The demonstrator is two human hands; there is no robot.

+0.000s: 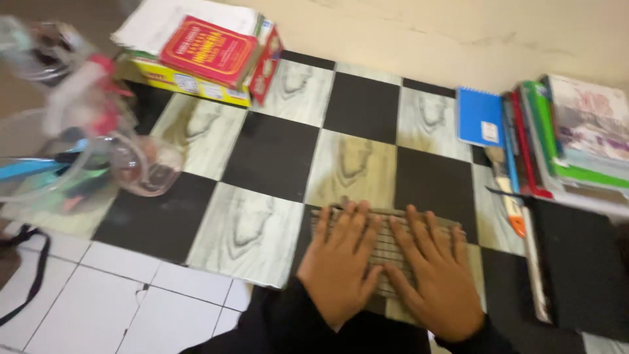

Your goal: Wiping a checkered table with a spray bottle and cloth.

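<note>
Left hand (341,262) and right hand (440,272) flat, fingers spread, pressing small slatted mat (386,249) onto checkered floor covering (275,154), holding nothing. Book pile (576,141) right of hands; red book (208,51) far ahead-left.

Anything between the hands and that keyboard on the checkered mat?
Nothing visible. The left hand and right hand both lie flat on the keyboard, fingers spread over the keys. The books and pens sit off to the right, apart from it.
</note>
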